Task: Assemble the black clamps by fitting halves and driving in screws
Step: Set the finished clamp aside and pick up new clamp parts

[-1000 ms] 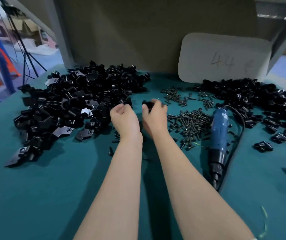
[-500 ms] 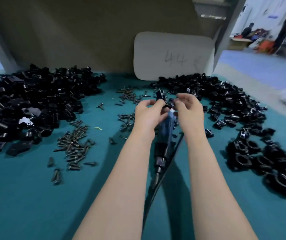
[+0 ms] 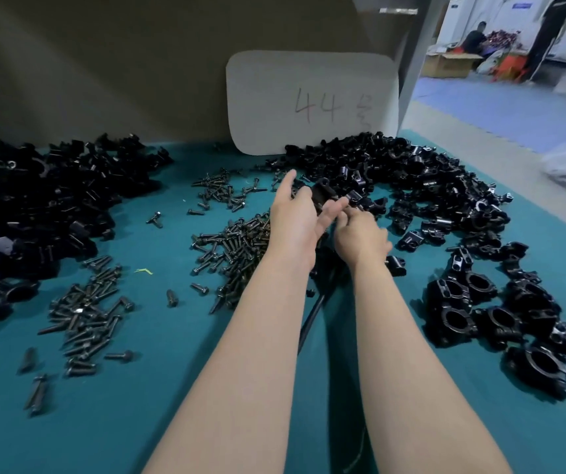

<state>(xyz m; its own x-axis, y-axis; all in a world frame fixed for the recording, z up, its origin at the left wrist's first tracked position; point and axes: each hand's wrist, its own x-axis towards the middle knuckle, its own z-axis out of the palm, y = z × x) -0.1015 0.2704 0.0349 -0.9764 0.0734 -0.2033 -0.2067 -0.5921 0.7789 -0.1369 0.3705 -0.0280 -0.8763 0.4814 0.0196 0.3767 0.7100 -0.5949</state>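
Note:
My left hand (image 3: 295, 220) holds a black clamp half (image 3: 321, 195) between thumb and fingers, with the index finger stretched out forward. My right hand (image 3: 360, 236) sits just right of it, and its curled fingers pinch the same clamp piece from the right. Both hands hover over the near edge of the right pile of black clamp parts (image 3: 411, 179). Loose black screws (image 3: 237, 241) lie heaped just left of my left wrist. My forearms hide the electric screwdriver; only its black cable (image 3: 310, 316) shows between them.
A big pile of clamp halves (image 3: 52, 206) fills the left of the teal table (image 3: 172, 388). More screws (image 3: 86, 319) lie front left. Assembled clamps (image 3: 497, 313) cluster at the right. A white board marked 44 (image 3: 309, 100) leans at the back. People stand far right.
My view has swung right, away from the left pile. Both hands moved toward the right pile and came together on the clamp piece; my left index finger has straightened.

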